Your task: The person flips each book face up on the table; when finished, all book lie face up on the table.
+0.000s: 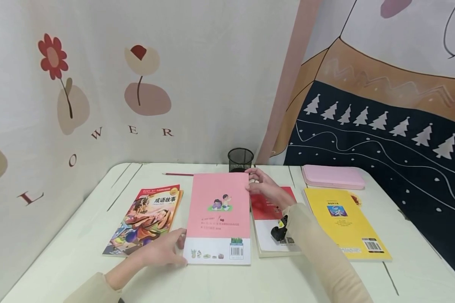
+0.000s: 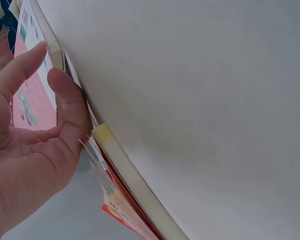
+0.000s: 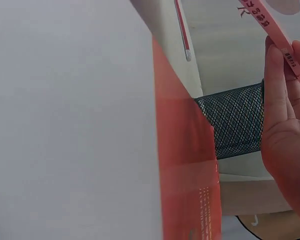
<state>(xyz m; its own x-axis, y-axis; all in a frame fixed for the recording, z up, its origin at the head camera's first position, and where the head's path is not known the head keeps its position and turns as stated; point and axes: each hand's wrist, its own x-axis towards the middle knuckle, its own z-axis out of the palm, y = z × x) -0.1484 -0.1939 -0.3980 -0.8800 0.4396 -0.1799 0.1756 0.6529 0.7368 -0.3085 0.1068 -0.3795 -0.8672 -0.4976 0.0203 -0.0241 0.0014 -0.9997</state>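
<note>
A pink book (image 1: 220, 189) with a white lower band and a barcode is between my two hands in the middle of the head view. My right hand (image 1: 267, 187) pinches its upper right corner; the right wrist view shows the thumb and fingers on the book's pink spine (image 3: 275, 32). At the lower left corner, my left hand (image 1: 163, 249) holds the book, with thumb and curled forefinger at the corner in the left wrist view. A red-and-white book (image 1: 269, 235) lies just right of the pink book, partly under my right forearm.
Left of the pink book lies a colourful comic-style book (image 1: 148, 223) on top of another. At the right are a yellow book (image 1: 345, 227) and a pink case (image 1: 333, 176). A black mesh pen holder (image 1: 240, 158) and a red pencil (image 1: 178, 174) are at the back.
</note>
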